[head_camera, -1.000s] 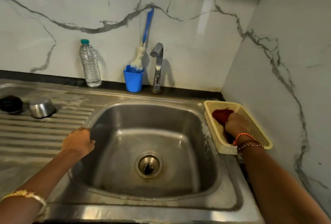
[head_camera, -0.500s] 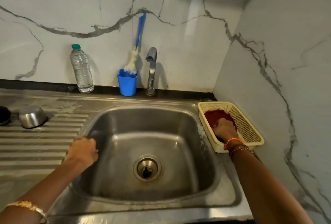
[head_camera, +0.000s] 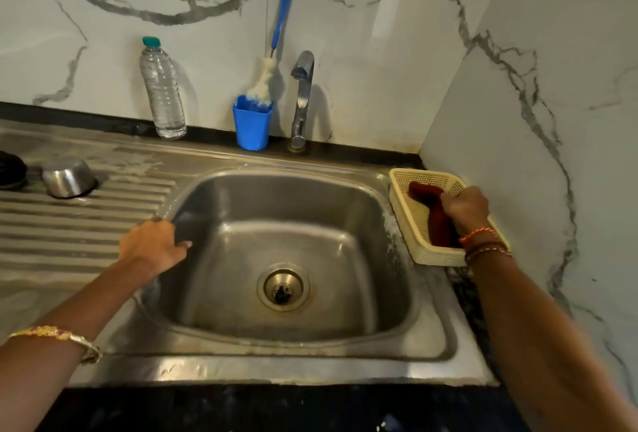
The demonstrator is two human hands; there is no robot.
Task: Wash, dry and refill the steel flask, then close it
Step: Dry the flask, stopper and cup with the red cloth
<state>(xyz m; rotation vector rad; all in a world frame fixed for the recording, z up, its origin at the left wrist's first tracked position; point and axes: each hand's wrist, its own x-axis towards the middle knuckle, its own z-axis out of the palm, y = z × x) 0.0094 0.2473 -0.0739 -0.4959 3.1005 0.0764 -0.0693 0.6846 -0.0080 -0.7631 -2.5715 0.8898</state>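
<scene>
A dark round object (head_camera: 12,169) is cut off by the left edge of the drainboard, and just beside it a small steel cup (head_camera: 68,177) is set upside down on the ridges; no flask body can be made out. Behind, a clear water bottle (head_camera: 162,88) with a green cap is stood upright against the marble wall. The left hand (head_camera: 152,247) is laid on the left rim of the steel sink (head_camera: 286,350), its fingers curled over the edge into the basin. At the back, a bottle brush (head_camera: 272,48) is stood in a blue cup (head_camera: 252,126), near the tap (head_camera: 302,100). To the right, a dark red cloth (head_camera: 433,212) is gripped by the right hand (head_camera: 466,209) inside a cream plastic basket (head_camera: 407,210), placed against the side wall
</scene>
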